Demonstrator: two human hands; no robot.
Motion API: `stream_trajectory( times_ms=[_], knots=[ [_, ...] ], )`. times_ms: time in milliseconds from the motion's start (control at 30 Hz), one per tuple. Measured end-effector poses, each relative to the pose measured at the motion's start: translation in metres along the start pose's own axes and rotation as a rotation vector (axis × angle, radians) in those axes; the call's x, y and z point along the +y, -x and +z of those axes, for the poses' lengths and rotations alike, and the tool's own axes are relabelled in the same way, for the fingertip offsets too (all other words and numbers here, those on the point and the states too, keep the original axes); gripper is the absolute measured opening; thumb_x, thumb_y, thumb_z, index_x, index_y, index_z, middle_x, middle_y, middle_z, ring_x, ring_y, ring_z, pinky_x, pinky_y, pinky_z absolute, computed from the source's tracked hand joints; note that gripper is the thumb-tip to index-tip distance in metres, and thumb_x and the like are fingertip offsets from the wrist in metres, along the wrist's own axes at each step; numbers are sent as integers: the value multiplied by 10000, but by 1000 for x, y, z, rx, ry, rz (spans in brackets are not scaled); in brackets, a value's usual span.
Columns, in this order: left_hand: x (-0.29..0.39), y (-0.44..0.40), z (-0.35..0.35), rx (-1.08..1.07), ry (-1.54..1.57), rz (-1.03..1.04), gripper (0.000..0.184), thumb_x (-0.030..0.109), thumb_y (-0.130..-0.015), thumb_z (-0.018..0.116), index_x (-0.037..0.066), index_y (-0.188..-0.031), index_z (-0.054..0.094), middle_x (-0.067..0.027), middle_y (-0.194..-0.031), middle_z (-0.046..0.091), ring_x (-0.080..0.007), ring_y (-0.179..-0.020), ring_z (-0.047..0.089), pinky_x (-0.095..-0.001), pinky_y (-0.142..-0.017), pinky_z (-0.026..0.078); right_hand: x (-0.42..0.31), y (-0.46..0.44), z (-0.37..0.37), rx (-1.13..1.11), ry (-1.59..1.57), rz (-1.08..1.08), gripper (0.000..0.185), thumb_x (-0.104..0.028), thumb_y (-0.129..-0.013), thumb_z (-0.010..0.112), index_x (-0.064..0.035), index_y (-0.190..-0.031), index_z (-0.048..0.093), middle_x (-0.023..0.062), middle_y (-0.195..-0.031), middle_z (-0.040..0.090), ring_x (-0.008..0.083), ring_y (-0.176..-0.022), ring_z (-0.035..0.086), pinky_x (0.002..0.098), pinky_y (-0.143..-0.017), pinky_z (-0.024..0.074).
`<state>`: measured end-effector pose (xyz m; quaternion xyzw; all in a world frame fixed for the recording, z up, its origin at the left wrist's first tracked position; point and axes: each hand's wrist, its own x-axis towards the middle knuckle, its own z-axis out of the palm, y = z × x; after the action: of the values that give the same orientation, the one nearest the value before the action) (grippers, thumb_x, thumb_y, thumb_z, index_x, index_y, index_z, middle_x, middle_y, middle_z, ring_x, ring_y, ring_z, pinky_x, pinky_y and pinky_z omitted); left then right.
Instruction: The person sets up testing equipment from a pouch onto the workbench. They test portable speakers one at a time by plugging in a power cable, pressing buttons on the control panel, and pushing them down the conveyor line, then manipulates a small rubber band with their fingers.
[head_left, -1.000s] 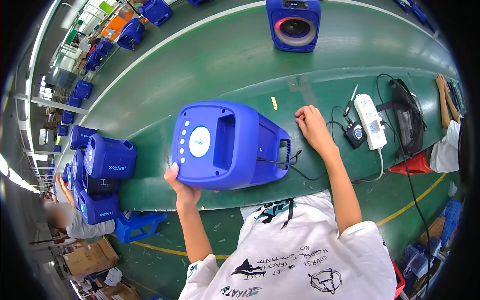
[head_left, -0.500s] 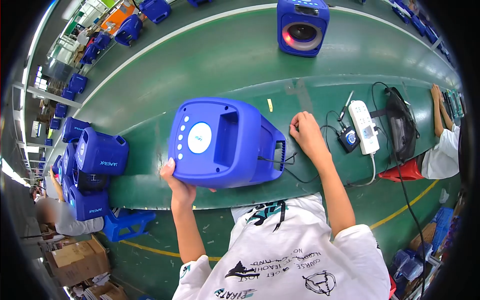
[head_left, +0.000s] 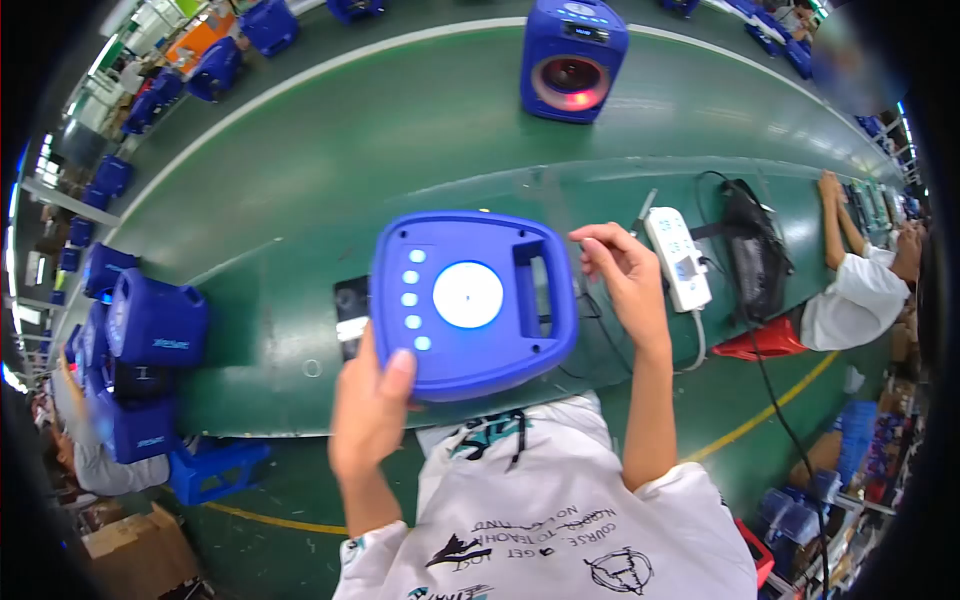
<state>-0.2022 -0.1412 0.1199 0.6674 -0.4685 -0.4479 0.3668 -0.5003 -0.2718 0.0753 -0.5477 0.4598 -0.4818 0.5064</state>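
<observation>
A blue portable speaker [head_left: 468, 350] is tipped so its top panel faces me, with a lit round disc, a column of lit buttons and a handle slot. My left hand [head_left: 375, 405] grips its lower left corner, thumb on the top panel, other fingers mostly hidden. Just right of the handle, my right hand [head_left: 625, 275] hovers with loosely bent fingers apart and nothing visible in them. A thin black cable [head_left: 592, 312] runs between the speaker and that hand. Partly behind the speaker's left side lies a dark flat object [head_left: 350, 305], its kind unclear.
A white power strip [head_left: 680, 260] and a black bag [head_left: 755, 250] lie to the right. Another speaker [head_left: 572, 65], its ring glowing red, stands across the green bench. More speakers [head_left: 155, 325] are stacked at left. A co-worker's arms [head_left: 832, 225] rest at far right.
The speaker has been turned and tipped, bringing its top panel square to me; its lights look brighter. My left hand has shifted its hold, and the dark flat object has come into view.
</observation>
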Motion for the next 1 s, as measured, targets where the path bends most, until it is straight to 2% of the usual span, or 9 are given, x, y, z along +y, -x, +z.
stream_trajectory(
  times_ms=[33, 67, 133, 233, 333, 600, 633, 833, 1000],
  knots=[
    [9, 4, -17, 5, -248, -71, 729, 604, -1085, 402, -44, -1317, 643, -117, -1012, 748, -220, -854, 721, -364, -735, 580, -8, 4, 0, -13, 7, -24, 157, -92, -1069, 636, -14, -1152, 744, 14, -982, 675, 72, -844, 618, 228, -730, 503],
    [25, 10, -38, 43, -356, 55, 662, 514, -1109, 375, -49, -1272, 682, -129, -1083, 749, -230, -950, 711, -381, -802, 571, -10, 7, -3, -41, -16, -36, 163, -84, -1074, 623, -3, -1156, 737, 22, -1018, 669, 82, -867, 621, 235, -746, 509],
    [65, 13, -83, 191, -191, 557, 618, 490, -1090, 391, -20, -1230, 710, -170, -1137, 745, -243, -1008, 704, -376, -821, 564, -14, 7, -3, -57, -59, -51, 166, -75, -1075, 615, 6, -1163, 730, 25, -1024, 673, 89, -872, 624, 239, -755, 512],
    [133, 25, -121, 255, -346, 1218, 612, 483, -1082, 401, -26, -1235, 702, -181, -1158, 733, -257, -1029, 697, -386, -846, 556, -9, 11, 2, -91, -51, -21, 175, -64, -1075, 609, 34, -1176, 712, 34, -1042, 683, 102, -885, 644, 248, -774, 524],
    [181, 31, -111, 110, -558, 1619, 606, 477, -1075, 411, -33, -1241, 695, -192, -1178, 722, -271, -1051, 690, -396, -871, 548, 1, 16, 11, -127, -49, -10, 181, -59, -1081, 599, 51, -1185, 698, 37, -1041, 681, 105, -894, 664, 251, -787, 533],
    [203, 31, -87, 48, -746, 1791, 595, 458, -1055, 438, -50, -1254, 675, -220, -1233, 690, -309, -1108, 671, -421, -938, 527, 1, 19, 19, -152, -40, 82, 162, -40, -1090, 568, 30, -1192, 672, 1, -991, 627, 75, -898, 626, 242, -788, 526],
    [203, 34, -86, 61, -751, 1808, 594, 456, -1052, 441, -52, -1256, 672, -224, -1240, 686, -314, -1115, 668, -425, -946, 524, -3, 17, 21, -190, -79, 20, 170, -25, -1090, 553, 34, -1207, 662, -1, -1010, 631, 75, -926, 618, 244, -803, 524],
    [208, 33, -84, 75, -770, 1837, 589, 442, -1037, 461, -65, -1266, 657, -245, -1281, 663, -342, -1158, 654, -444, -996, 509, 9, 14, 20, -225, -237, 162, 200, 16, -1062, 577, 27, -1258, 614, 53, -1136, 676, 125, -1093, 659, 290, -1004, 530],
    [213, 34, -88, 145, -672, 1874, 588, 430, -1025, 478, -75, -1274, 645, -263, -1316, 643, -366, -1194, 642, -460, -1038, 495, 13, 13, 16, -254, -293, 226, 133, -13, -1045, 625, 16, -1175, 616, 62, -1119, 691, 109, -1051, 669, 255, -948, 541]
  ],
)
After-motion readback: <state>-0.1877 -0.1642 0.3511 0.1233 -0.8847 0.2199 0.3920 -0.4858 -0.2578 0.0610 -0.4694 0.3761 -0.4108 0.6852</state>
